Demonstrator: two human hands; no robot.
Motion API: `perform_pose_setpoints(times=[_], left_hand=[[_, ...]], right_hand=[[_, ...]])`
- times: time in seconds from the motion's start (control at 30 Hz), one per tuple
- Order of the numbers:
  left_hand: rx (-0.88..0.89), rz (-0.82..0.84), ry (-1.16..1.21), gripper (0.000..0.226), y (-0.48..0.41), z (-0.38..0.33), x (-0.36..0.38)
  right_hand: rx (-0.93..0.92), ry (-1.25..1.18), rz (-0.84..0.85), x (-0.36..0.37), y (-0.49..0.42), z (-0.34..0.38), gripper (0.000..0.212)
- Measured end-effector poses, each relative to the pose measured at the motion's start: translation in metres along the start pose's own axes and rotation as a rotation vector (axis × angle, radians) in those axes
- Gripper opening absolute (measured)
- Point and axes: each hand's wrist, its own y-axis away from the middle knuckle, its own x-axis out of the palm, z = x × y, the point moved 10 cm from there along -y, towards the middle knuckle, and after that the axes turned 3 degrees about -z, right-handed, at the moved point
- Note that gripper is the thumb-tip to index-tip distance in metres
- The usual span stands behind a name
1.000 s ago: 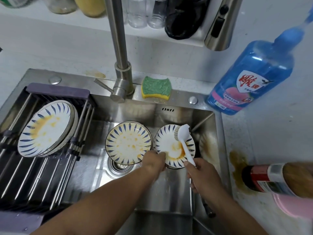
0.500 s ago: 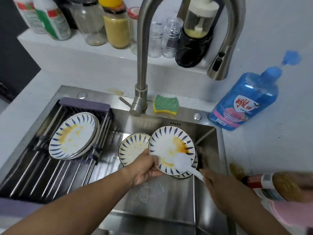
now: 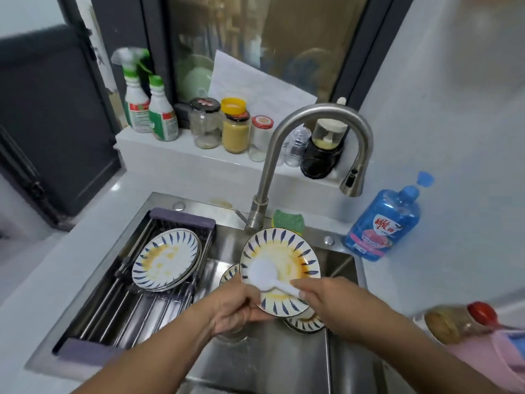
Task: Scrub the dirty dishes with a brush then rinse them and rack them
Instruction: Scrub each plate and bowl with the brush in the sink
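Observation:
My left hand point(image 3: 237, 311) grips the near rim of a white plate with blue dashes and yellow stains point(image 3: 287, 251), held tilted above the steel sink point(image 3: 255, 362). My right hand point(image 3: 326, 297) holds the handle of a white dish brush point(image 3: 262, 274), whose head lies on the plate's face. Two more stained plates sit low in the sink, one point(image 3: 228, 275) behind the held plate and one point(image 3: 305, 322) under it, both mostly hidden. A stack of stained plates point(image 3: 166, 258) leans on the roll-up rack point(image 3: 136, 314) over the sink's left half.
The tall curved faucet point(image 3: 318, 120) arches over the sink, its spout to the right. A green sponge point(image 3: 288, 220) lies behind the plate. A blue soap bottle point(image 3: 383, 223) stands on the right counter. A sauce bottle point(image 3: 454, 322) lies at the right edge. Jars and spray bottles line the back ledge.
The left hand has lifted the plate out of the sink and higher toward me. The brush head has moved onto the plate's lower left face. The view has tilted up.

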Motion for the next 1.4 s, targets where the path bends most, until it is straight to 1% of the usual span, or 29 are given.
perform_pose_setpoints(times=[0.07, 0.17, 0.3, 0.37, 0.43, 0.53, 0.6, 0.67, 0.77, 0.87, 0.97, 1.07, 1.17, 1.33, 1.4], left_hand=[[0.027, 0.03, 0.023, 0.066, 0.016, -0.006, 0.006], [0.07, 0.069, -0.034, 0.066, 0.033, -0.005, 0.022], [0.137, 0.073, 0.065, 0.07, 0.045, -0.008, 0.024], [0.188, 0.048, 0.13, 0.07, 0.047, -0.015, 0.016], [0.231, 0.048, 0.198, 0.072, 0.048, -0.021, 0.013], [0.255, 0.038, 0.243, 0.074, 0.046, -0.021, 0.016], [0.256, 0.024, 0.263, 0.071, 0.045, -0.017, 0.017], [0.271, 0.026, 0.281, 0.071, 0.046, -0.016, 0.016], [0.306, 0.051, 0.292, 0.073, 0.051, -0.022, 0.012], [0.288, 0.056, 0.238, 0.07, 0.056, -0.02, 0.02], [0.258, 0.093, 0.186, 0.071, 0.055, -0.012, 0.033], [0.215, 0.137, 0.118, 0.069, 0.055, -0.005, 0.045], [0.173, 0.208, 0.106, 0.066, 0.058, 0.005, 0.06], [0.165, 0.215, 0.135, 0.059, 0.055, 0.003, 0.047], [0.149, 0.232, 0.128, 0.061, 0.055, 0.006, 0.05]], right_hand=[[-0.004, 0.051, -0.014, -0.017, 0.013, 0.013, 0.037], [-0.001, 0.14, -0.082, -0.041, 0.018, 0.029, 0.036], [0.072, 0.217, -0.198, -0.062, 0.02, 0.015, 0.036], [0.115, 0.152, -0.199, -0.06, 0.026, -0.003, 0.029], [0.119, 0.059, -0.149, -0.048, 0.036, -0.005, 0.027], [0.037, -0.008, -0.076, -0.023, 0.047, 0.022, 0.035], [0.0, -0.004, -0.066, -0.013, 0.051, 0.037, 0.034], [0.024, 0.039, -0.078, -0.015, 0.053, 0.033, 0.035], [0.137, 0.138, -0.092, -0.027, 0.06, 0.005, 0.038], [0.185, 0.178, -0.143, -0.044, 0.059, -0.008, 0.039], [0.191, 0.063, -0.216, -0.053, 0.051, -0.009, 0.039], [0.152, -0.031, -0.263, -0.053, 0.043, -0.001, 0.04], [0.079, -0.087, -0.211, -0.04, 0.038, 0.013, 0.042], [-0.038, -0.106, 0.004, -0.019, 0.053, 0.025, 0.039], [-0.04, -0.042, -0.008, -0.026, 0.057, 0.026, 0.04]])
